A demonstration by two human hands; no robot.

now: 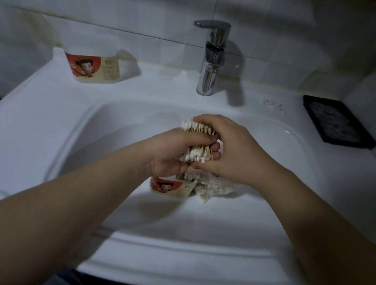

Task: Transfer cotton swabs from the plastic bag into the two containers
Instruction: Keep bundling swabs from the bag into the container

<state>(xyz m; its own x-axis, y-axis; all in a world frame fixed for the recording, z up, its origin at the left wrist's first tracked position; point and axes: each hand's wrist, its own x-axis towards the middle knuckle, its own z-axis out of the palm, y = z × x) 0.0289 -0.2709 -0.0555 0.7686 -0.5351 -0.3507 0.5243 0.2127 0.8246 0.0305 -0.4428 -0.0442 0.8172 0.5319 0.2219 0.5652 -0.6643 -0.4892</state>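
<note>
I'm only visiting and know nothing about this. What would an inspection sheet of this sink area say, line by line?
Surface: white sink, dimly lit.
Job's things: bundle of cotton swabs held over the basin; first container on the back left ledge; second container in the basin under the hands, swabs showing at its top; plastic bag beside it, swabs inside.
Clutter: black tray on the right ledge; small white bits near it.
Hands: left hand grips the bundle; right hand curls over it.
Cables: nothing seen.
Surroundings: chrome tap; white tiled wall.
</note>
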